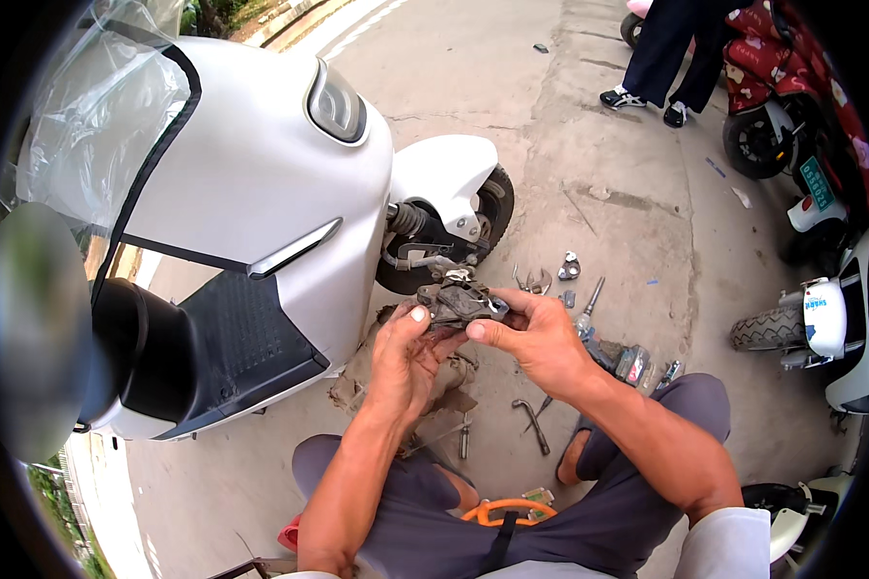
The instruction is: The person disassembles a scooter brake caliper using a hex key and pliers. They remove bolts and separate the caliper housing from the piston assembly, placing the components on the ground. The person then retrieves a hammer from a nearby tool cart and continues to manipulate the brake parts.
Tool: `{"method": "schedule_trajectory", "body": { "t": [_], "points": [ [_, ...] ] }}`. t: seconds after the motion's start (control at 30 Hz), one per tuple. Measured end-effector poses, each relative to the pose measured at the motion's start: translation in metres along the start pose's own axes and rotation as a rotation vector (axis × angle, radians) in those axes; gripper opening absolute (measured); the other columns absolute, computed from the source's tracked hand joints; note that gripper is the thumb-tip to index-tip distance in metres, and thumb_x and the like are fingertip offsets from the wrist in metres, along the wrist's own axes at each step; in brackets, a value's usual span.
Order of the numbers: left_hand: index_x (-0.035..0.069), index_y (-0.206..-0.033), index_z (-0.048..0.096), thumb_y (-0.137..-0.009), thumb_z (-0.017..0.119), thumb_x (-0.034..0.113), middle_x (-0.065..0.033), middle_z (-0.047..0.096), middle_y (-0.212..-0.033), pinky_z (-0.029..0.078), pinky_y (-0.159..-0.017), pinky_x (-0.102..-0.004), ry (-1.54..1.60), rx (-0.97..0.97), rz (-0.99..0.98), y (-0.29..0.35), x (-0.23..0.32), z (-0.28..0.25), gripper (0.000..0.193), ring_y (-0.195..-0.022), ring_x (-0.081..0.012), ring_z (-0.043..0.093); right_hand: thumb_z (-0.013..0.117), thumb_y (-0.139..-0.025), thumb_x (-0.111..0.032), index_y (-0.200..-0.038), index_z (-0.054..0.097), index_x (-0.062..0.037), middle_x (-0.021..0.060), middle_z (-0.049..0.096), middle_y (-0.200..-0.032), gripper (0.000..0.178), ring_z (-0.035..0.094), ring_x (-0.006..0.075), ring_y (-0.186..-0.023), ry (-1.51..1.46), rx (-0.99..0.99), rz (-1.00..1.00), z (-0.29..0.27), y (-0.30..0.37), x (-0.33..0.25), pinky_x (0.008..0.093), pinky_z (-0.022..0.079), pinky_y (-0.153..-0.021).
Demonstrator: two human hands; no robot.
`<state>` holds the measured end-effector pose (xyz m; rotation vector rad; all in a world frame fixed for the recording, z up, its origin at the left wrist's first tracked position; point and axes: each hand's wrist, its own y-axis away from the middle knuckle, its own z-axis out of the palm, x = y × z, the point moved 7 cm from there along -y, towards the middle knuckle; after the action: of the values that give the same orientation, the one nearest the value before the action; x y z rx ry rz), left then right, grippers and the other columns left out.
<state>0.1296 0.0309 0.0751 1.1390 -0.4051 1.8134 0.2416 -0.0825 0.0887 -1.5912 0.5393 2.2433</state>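
Observation:
Between my two hands is a dirty dark-grey brake caliper (459, 303), held in front of the front wheel (495, 207) of a white scooter (251, 145). My left hand (402, 355) is closed on its left side, thumb on top and fingers underneath. Gripping the right end, my right hand (543, 340) has its thumb along the near edge. My fingers hide the underside of the caliper. Just beyond it, the scooter's front fork (410, 219) and white mudguard (446, 169) show.
On the ground lie an adjustable wrench (535, 282), a screwdriver (594, 295), a bent socket wrench (531, 427) and a power tool (631, 365). Brown rags (451, 381) lie under my hands. Other scooters (821, 318) stand at the right. A person (668, 53) stands at the far right.

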Motion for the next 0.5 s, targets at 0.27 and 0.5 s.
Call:
{"method": "schedule_trajectory", "body": {
  "t": [0.27, 0.5],
  "points": [
    [-0.001, -0.129, 0.052, -0.094, 0.063, 0.036, -0.0154, 0.066, -0.119, 0.059, -0.085, -0.0374, -0.241, 0.126, 0.118, -0.005, 0.034, 0.012, 0.052, -0.100, -0.0228, 0.068, 0.076, -0.091, -0.020, -0.116, 0.067, 0.0096, 0.0075, 0.073, -0.090, 0.040, 0.065, 0.0092, -0.084, 0.196, 0.031, -0.038, 0.000, -0.004, -0.020, 0.0261, 0.053, -0.073],
    [-0.004, -0.123, 0.057, -0.095, 0.058, 0.030, -0.0149, 0.069, -0.113, 0.058, -0.088, -0.0388, -0.154, 0.073, -0.071, -0.010, 0.017, 0.013, 0.044, -0.099, -0.0242, 0.069, 0.078, -0.088, -0.025, -0.118, 0.067, 0.0079, 0.0111, 0.075, -0.091, 0.046, 0.067, 0.0125, -0.078, 0.030, 0.052, -0.124, -0.010, -0.011, 0.000, 0.0280, 0.054, -0.072]
  ]
}}
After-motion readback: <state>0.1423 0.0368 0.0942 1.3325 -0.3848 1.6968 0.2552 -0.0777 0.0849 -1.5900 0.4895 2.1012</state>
